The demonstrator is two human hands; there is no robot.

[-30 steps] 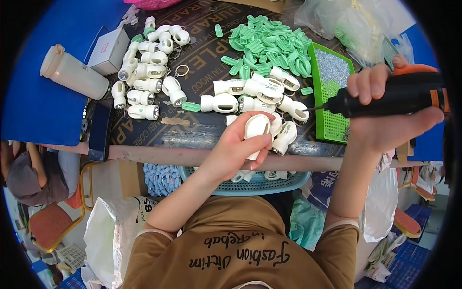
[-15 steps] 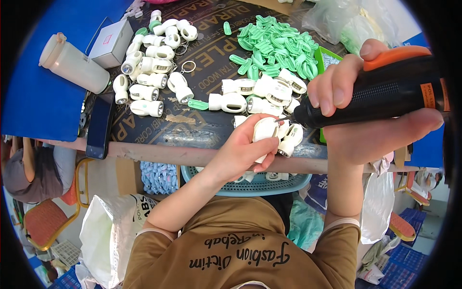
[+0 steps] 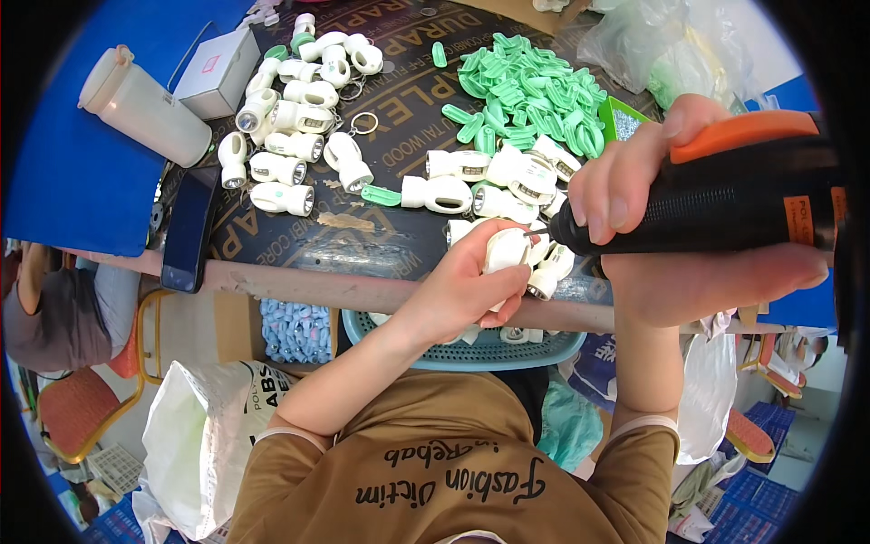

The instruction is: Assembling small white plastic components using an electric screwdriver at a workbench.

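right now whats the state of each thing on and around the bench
left hand: closed around a white flashlight body
white flashlight body: held at the bench edge, driver tip on it
right hand: wrapped around the electric screwdriver
electric screwdriver: held level, tip pointing left
green clips: loose in a pile
white bottle: lying on its side, lid on
phone: flat, screen dark
blue basket: under the bench edge

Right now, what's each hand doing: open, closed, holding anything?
Left hand: closed around a small white plastic flashlight housing.
Right hand: closed around a black-and-orange electric screwdriver, tip at the housing.
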